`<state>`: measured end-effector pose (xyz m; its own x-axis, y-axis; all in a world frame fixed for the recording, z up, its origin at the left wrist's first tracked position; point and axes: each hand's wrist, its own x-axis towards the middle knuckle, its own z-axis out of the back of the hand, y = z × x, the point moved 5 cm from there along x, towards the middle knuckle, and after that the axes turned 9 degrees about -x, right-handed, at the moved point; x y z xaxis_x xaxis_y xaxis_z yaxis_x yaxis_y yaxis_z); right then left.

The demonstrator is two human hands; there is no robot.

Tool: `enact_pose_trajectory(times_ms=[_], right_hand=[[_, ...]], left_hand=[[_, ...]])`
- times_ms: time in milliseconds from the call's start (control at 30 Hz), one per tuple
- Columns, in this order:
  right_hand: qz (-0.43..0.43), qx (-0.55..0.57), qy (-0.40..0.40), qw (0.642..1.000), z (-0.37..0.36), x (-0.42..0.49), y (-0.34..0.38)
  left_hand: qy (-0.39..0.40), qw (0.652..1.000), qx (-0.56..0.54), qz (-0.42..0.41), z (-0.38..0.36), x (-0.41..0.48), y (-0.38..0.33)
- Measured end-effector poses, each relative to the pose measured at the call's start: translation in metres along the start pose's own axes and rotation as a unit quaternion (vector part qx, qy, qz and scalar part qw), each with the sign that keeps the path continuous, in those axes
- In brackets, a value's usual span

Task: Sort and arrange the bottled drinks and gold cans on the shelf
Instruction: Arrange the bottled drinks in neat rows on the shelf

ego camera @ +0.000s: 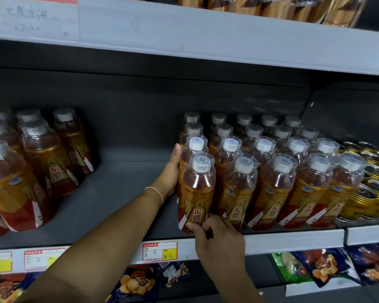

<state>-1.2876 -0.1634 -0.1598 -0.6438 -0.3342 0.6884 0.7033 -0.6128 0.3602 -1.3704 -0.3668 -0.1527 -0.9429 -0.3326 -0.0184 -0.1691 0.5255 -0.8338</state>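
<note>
The grey metal shelf (123,193) is carrying most of the job already, by the look of it: a large block of amber plastic bottled drinks with white caps and red-and-gold labels (271,171) is standing in tidy rows on its right half, with a cluster of gold metal cans (368,193) sitting just beside them at the far right. What seems left is a second, looser group of the same amber bottles (37,162) waiting well apart on the left, across a bare gap of shelf. The front-left bottle of the block (196,193) is standing upright at the shelf's front edge, touching its neighbours. The left hand (170,173) is pressing flat against the side of the bottles behind it, fingers spread. The right hand (219,243) is pinching the front bottle's base, its fingers (195,226) curling closed on the lower label.
</note>
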Motion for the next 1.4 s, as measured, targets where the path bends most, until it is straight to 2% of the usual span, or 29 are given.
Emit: enact_pose_trajectory(times_ms=[133, 400, 600, 733, 900, 1200, 1400], right_hand=[[-0.018, -0.002, 0.029, 0.999, 0.0, -0.003, 0.0], [-0.022, -0.034, 0.071, 0.997, 0.001, -0.008, 0.003], [-0.024, -0.03, 0.096, 0.995, -0.002, -0.004, 0.001], [-0.023, -0.016, 0.108, 0.994, -0.002, -0.002, 0.0], [-0.026, -0.01, 0.128, 0.991, -0.003, -0.001, -0.003], [-0.002, -0.031, 0.1, 0.994, 0.002, -0.001, 0.002], [0.003, -0.029, 0.11, 0.994, 0.002, -0.001, 0.003]], left_hand=[[0.003, 1.0, 0.006, -0.01, -0.005, -0.004, -0.003], [-0.07, 0.996, 0.044, -0.04, -0.003, -0.028, -0.007], [-0.026, 0.999, 0.018, -0.04, -0.011, -0.059, 0.012], [-0.027, 0.997, 0.026, -0.071, -0.016, -0.073, 0.013], [-0.027, 0.997, 0.037, -0.061, -0.019, -0.075, 0.016], [-0.076, 0.993, 0.061, -0.067, -0.013, -0.075, 0.014], [-0.091, 0.992, 0.056, -0.071, -0.014, -0.075, 0.015]])
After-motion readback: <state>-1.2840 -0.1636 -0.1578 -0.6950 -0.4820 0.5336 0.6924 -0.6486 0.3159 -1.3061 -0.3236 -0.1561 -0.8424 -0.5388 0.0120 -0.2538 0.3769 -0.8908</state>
